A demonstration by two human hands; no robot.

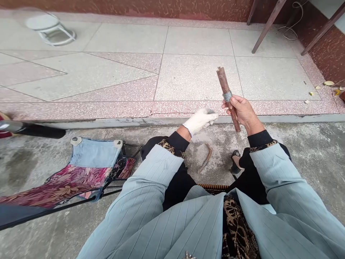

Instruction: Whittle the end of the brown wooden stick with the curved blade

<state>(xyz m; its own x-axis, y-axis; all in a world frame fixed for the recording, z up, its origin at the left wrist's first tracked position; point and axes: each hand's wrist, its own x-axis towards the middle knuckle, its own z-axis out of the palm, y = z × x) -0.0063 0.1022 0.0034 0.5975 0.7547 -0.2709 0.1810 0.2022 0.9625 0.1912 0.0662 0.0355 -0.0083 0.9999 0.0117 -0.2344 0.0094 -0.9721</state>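
Observation:
My right hand point(242, 109), bare, is closed round a brown stick point(223, 79), which leans with its upper end away from me and to the left. Grey cord point(227, 96) is wound in a tight band about the stick, just above my fingers. A thin, light-brown strand point(225, 90) shows beside that band. My left hand point(201, 120) wears a white knitted glove and is just left of the stick, apart from it. Its fingers point right, loosely bent, and I see nothing in them. A short curved piece of wood point(206, 158) lies on the concrete between my feet.
A folding chair point(93, 153) with patterned cloth stands at my left, near a black handle point(44, 130). The raised tiled floor point(194, 79) has a step edge before me. A white stool point(51, 27) stands far left; wooden legs point(269, 25) rise at far right.

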